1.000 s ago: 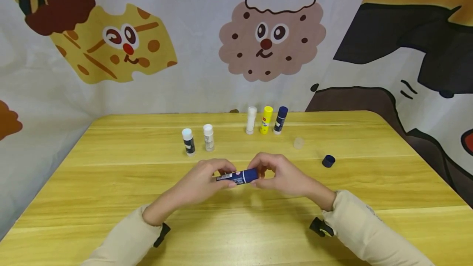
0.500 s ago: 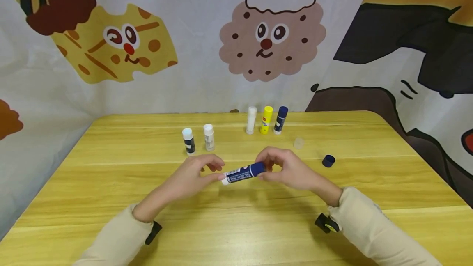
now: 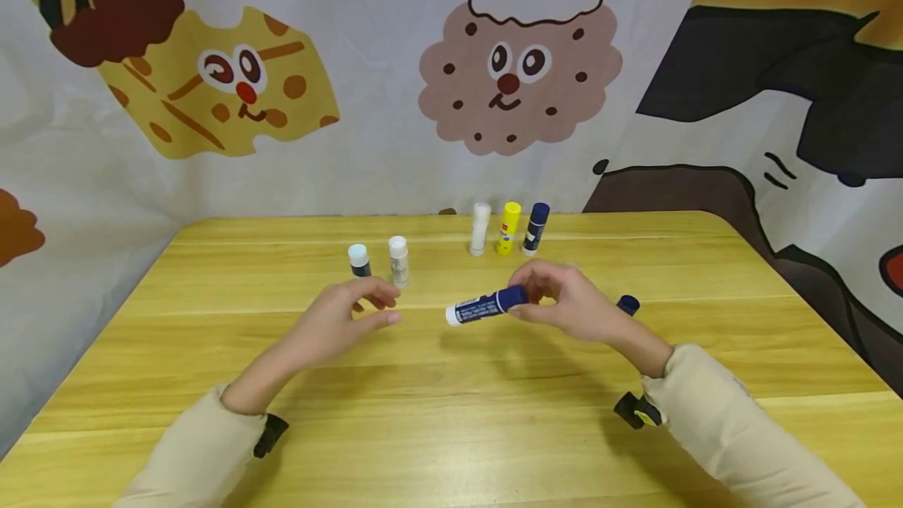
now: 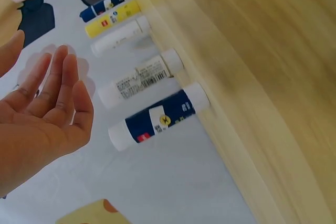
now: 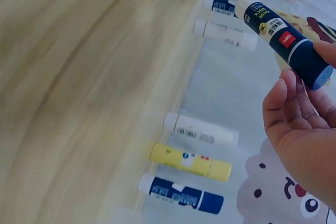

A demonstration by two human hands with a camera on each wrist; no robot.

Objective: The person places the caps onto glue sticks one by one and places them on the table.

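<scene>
In the head view my right hand (image 3: 574,304) pinches a navy glue stick (image 3: 483,308) by its blue-capped end. The stick lies nearly level above the table, its white base pointing left; the right wrist view shows its "glue stick" label. My left hand (image 3: 339,320) holds nothing, fingers loosely bent, apart from that stick. Just beyond it stand a navy glue stick with a white top (image 3: 359,259), partly hidden by the fingers, and a white glue stick (image 3: 399,263).
Toward the back of the table (image 3: 451,429) stand a white glue stick (image 3: 480,230), a yellow one (image 3: 509,229) and a navy one (image 3: 536,229). A loose navy cap (image 3: 628,305) sits to the right, partly behind my right hand. A printed cloth (image 3: 367,139) hangs behind.
My left hand has let go of the navy glue stick and moved left. My right hand has carried the stick to the right and farther from me, now covering the small clear cap.
</scene>
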